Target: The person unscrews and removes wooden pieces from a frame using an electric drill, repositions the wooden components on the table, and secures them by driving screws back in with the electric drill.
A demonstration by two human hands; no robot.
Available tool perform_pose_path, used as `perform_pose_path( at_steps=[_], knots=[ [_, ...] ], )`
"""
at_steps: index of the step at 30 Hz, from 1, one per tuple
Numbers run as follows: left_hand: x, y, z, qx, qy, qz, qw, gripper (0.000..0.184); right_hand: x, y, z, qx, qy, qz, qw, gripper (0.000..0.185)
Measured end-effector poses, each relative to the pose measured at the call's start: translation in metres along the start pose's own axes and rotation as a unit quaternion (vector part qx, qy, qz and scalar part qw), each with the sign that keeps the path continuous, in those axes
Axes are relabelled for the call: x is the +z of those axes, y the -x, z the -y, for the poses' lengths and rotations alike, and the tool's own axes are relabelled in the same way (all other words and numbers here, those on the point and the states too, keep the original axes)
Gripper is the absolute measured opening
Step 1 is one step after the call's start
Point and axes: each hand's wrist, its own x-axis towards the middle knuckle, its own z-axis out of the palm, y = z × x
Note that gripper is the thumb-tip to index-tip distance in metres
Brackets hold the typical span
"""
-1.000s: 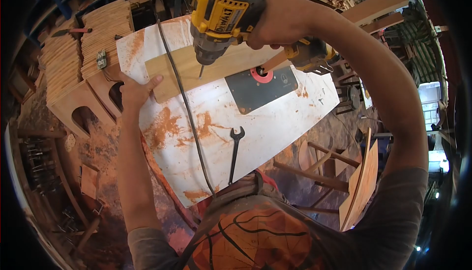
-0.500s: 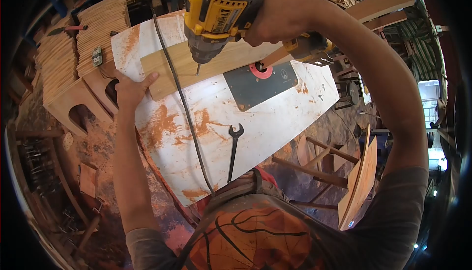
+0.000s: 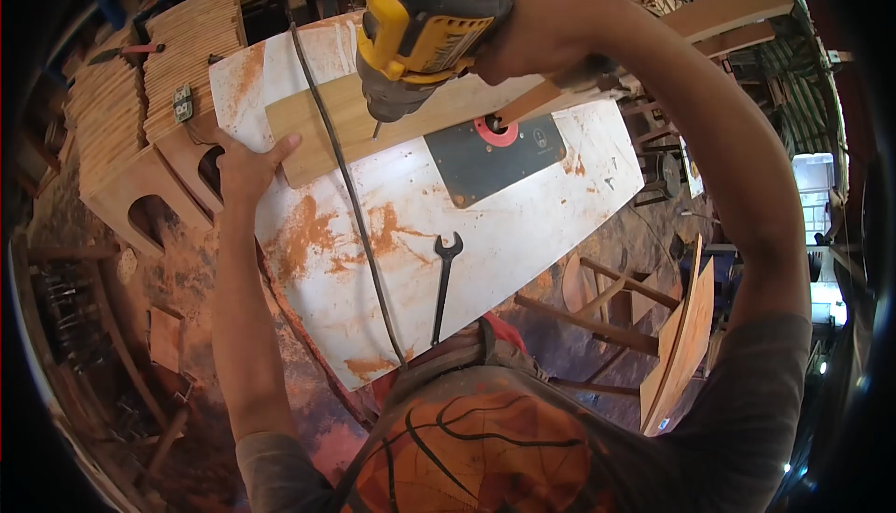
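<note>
My right hand [image 3: 537, 32] grips a yellow and black cordless drill [image 3: 425, 32] by its handle, with the chuck pointing down. A thin bit shows below the chuck, near the front edge of a flat wooden board [image 3: 322, 154]; I cannot tell whether its tip touches the wood. My left hand [image 3: 250, 166] holds the board's left end, thumb on top and the other fingers partly hidden. The board lies on a white tabletop [image 3: 373, 205], beside a dark insert plate [image 3: 457, 177] with a red ring [image 3: 495, 132].
A black cable [image 3: 347, 186] crosses the board and tabletop. An open-end wrench [image 3: 444, 280] lies near my body. Orange sawdust is scattered about. Stacked cut wooden pieces [image 3: 154, 107] stand at the left, and a tilted wooden stool [image 3: 672, 345] is at the right.
The drill has shifted slightly right and tilted, and less of its bit shows. My left hand and the board have stayed in place.
</note>
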Motion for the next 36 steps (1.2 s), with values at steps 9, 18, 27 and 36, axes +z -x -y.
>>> perform_pose_path(
  at_steps=[9, 18, 27, 36],
  knots=[
    [-0.014, 0.004, -0.059, 0.04, -0.124, -0.06, 0.99, 0.129, -0.018, 0.005, 0.0, 0.008, -0.081, 0.046, 0.996, 0.043],
    [-0.054, 0.046, -0.256, 0.412, 0.333, 0.013, 0.848, 0.05, -0.006, 0.005, 0.003, -0.062, -0.036, -0.017, 0.997, 0.024],
    [-0.03, 0.029, -0.262, 0.442, 0.388, -0.067, 0.806, 0.047, -0.011, 0.002, -0.012, -0.076, -0.066, 0.008, 0.995, 0.025],
    [-0.024, 0.037, -0.271, 0.449, 0.418, -0.065, 0.787, 0.044, -0.007, 0.01, -0.009, 0.005, -0.114, 0.035, 0.993, 0.039]
  ],
)
